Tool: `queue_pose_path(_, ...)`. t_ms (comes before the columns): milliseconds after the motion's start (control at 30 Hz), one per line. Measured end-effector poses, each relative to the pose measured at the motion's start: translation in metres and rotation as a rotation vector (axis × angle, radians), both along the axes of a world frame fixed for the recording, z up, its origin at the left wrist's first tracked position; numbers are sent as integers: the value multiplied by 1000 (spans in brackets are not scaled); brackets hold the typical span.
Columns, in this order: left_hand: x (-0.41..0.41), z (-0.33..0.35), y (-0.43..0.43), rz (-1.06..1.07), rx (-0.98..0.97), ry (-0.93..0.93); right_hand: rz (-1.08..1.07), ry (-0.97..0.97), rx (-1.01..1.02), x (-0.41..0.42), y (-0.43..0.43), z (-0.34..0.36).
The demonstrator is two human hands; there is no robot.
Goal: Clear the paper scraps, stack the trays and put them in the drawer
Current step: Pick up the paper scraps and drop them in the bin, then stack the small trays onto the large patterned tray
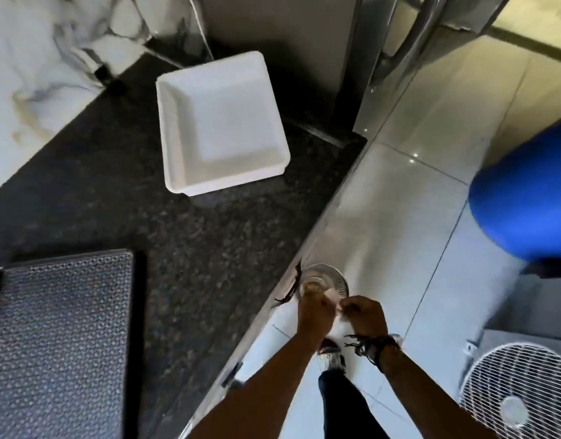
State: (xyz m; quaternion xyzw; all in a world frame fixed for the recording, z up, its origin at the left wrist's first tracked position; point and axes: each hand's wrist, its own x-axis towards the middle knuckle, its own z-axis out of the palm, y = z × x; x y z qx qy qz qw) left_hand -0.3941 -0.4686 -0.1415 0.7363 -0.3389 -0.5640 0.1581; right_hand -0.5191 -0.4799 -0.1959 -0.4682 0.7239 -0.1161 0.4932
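A person stands beside a dark speckled stone counter (193, 248), seen from above; both forearms reach forward and down, past the counter's polished metal edge, over a small round bin (328, 280) with a ribbed, silvery rim that sits on the floor close against the counter front. The left hand (314, 315) and the right hand (364, 318) are close together above the bin's mouth, fingers curled and pinched; small pale bits that look like paper scraps (331, 294) show between the fingertips, though blur hides exactly which hand holds them; a dark braided band wraps the right wrist.

On the counter, well apart from the hands, rests a white tray (222, 122); it is square, deep-sided, with rounded corners and a smooth matte plastic look; it appears empty, and whether it is one tray or several nested cannot be told. Near the lower left lies a flat dark metal sheet (60, 343), rectangular and densely perforated.

As a judgement, the scraps are being dropped into the bin, so the clearing step is close to finished; no loose scraps show on the counter; carrying the tray to a drawer remains, and no open drawer is in view.

The floor is glossy pale tile (431, 185); a rounded blue barrel (526, 191) and a white wire fan grille (519, 397) stand to the right.
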Motion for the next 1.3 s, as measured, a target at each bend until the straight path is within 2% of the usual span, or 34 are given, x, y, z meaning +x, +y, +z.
queue_pose_path(67, -11, -48, -17, -73, -57, -144, 88, 43, 104, -10, -26, -39)
queue_pose_path(100, -24, -59, -23, -140, 15, -147, 141, 75, 122, -16, -39, -59)
queue_pose_path(133, -31, -69, -29, -228, 4, -210, 214, 111, 146, -21, -50, -69)
queue_pose_path(167, -38, -74, -31, -235, 63, -150, 265, 154, 151, -25, -59, -75)
queue_pose_path(233, -45, -79, -37, -97, 110, -63, 198, 168, 103, -31, -72, -69)
queue_pose_path(333, -40, -45, -38, 0, -26, -15, 130, 185, -61, -34, -79, -34)
queue_pose_path(433, -12, 9, -16, 109, -278, 24, 109, 44, -357, -14, -72, 30)
queue_pose_path(533, 40, 65, 25, 282, -556, -253, 213, -139, -637, 35, -57, 101)
queue_pose_path(633, 118, 93, 84, 656, -647, -636, 524, -299, -774, 122, -40, 149)
queue_pose_path(667, 146, 95, 107, 801, -581, -758, 675, -319, -788, 157, -35, 158)
queue_pose_path(733, 195, 95, 153, 1145, -287, -866, 967, -260, -722, 229, -27, 163)
queue_pose_path(800, 233, 96, 200, 1508, 79, -797, 1217, -55, -603, 302, -22, 159)
queue_pose_path(833, 247, 97, 219, 1623, 214, -735, 1300, 54, -585, 337, -21, 154)
queue_pose_path(900, 268, 95, 247, 1716, 334, -613, 1355, 200, -532, 392, -24, 138)
queue_pose_path(967, 287, 85, 268, 1736, 353, -460, 1294, 259, -467, 427, -20, 123)
queue_pose_path(1033, 300, 74, 282, 1717, 288, -358, 1176, 285, -497, 434, -14, 114)
queue_pose_path(1167, 330, 66, 316, 1547, 57, -355, 981, 369, -523, 397, 5, 114)
queue_pose_path(1300, 344, 65, 342, 1269, 37, -388, 932, 403, -449, 328, 40, 110)
